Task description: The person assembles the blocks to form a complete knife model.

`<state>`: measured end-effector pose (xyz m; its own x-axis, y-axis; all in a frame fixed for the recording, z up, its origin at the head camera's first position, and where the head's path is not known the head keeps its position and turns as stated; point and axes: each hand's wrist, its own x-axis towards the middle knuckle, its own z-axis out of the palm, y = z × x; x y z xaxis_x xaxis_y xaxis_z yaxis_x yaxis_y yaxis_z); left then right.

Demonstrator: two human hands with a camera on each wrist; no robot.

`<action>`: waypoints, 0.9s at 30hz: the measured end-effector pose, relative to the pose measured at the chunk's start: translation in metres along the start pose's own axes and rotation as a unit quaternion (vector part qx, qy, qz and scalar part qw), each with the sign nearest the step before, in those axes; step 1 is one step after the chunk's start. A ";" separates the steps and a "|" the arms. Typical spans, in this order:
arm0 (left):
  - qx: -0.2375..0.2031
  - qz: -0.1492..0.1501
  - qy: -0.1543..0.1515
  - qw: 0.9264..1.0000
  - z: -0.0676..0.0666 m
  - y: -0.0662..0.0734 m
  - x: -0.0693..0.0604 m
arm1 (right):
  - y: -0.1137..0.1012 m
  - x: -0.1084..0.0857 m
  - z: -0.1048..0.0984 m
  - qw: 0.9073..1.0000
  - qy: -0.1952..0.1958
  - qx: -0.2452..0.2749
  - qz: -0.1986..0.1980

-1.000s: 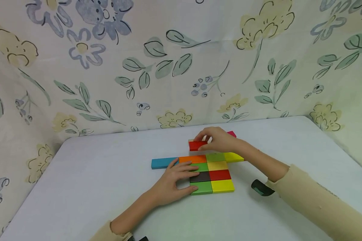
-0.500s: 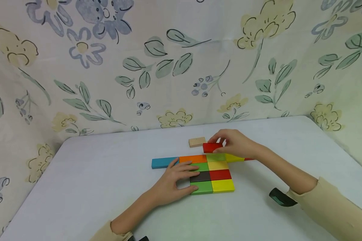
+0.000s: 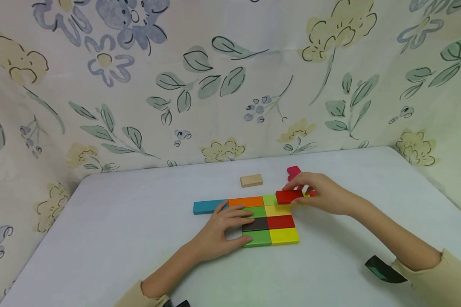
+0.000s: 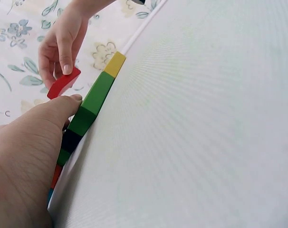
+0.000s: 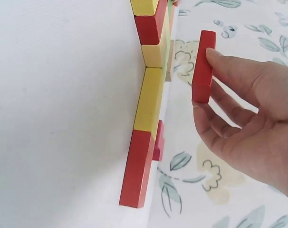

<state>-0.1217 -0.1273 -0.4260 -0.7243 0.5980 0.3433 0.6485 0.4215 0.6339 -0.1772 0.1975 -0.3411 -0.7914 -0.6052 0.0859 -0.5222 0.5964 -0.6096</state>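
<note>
Red block [image 3: 289, 197] pinched by right hand [image 3: 324, 195], clear of block mosaic [image 3: 279, 222]; left hand [image 3: 216, 234], fingers spread, touching mosaic; tan block [image 3: 251, 181] beyond mosaic

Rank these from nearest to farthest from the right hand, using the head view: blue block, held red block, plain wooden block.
1. Held red block: pinched in the right hand.
2. Plain wooden block: to that hand's left, behind the orange block.
3. Blue block: farthest left, just past the orange block.

Red block [image 3: 288, 197], flower-patterned backdrop [image 3: 230, 111]
</note>
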 end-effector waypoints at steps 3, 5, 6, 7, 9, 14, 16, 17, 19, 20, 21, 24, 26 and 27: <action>0.001 0.000 0.000 1.000 0.000 0.000 0.000 | 0.001 -0.007 -0.001 1.000 0.002 -0.005 0.004; 0.002 0.001 0.000 1.000 0.000 0.000 0.000 | 0.002 -0.011 -0.001 1.000 0.004 -0.005 0.007; 0.003 0.001 0.000 1.000 -0.001 0.000 0.000 | 0.003 -0.013 -0.002 1.000 0.005 -0.004 0.011; 0.003 0.001 0.000 1.000 -0.001 0.001 0.000 | 0.004 -0.015 -0.002 1.000 0.005 -0.003 0.014; 0.005 0.002 -0.001 1.000 -0.001 0.001 0.000 | 0.006 -0.018 -0.002 1.000 0.006 -0.005 0.021; 0.007 0.004 -0.004 1.000 -0.001 0.001 0.000 | 0.014 -0.025 -0.002 1.000 0.005 -0.013 0.024; 0.006 0.003 -0.005 1.000 -0.001 0.001 0.000 | 0.017 -0.027 -0.001 1.000 0.006 -0.012 0.024; 0.005 0.003 -0.004 1.000 -0.001 0.001 0.000 | 0.018 -0.028 -0.001 1.000 0.006 -0.012 0.024; 0.005 0.003 -0.004 1.000 -0.001 0.001 0.000 | 0.019 -0.030 0.000 0.999 0.007 -0.011 0.030; 0.005 0.003 -0.004 1.000 -0.001 0.001 0.000 | 0.020 -0.030 0.001 0.999 0.006 -0.010 0.032; 0.006 0.003 -0.004 1.000 -0.001 0.001 0.000 | 0.020 -0.030 0.002 0.999 0.006 -0.010 0.035; 0.008 0.005 -0.004 1.000 -0.002 0.002 0.001 | 0.021 -0.031 0.005 0.999 0.005 -0.011 0.041; 0.009 0.005 -0.005 1.000 -0.002 0.002 0.001 | 0.023 -0.032 0.006 0.999 0.005 -0.014 0.039; 0.009 0.005 -0.005 1.000 -0.002 0.002 0.001 | 0.024 -0.032 0.007 0.999 0.006 -0.015 0.038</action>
<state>-0.1211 -0.1271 -0.4229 -0.7159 0.6085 0.3422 0.6592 0.4278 0.6184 -0.1618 0.2275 -0.3641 -0.8326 -0.5516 0.0497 -0.4699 0.6562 -0.5904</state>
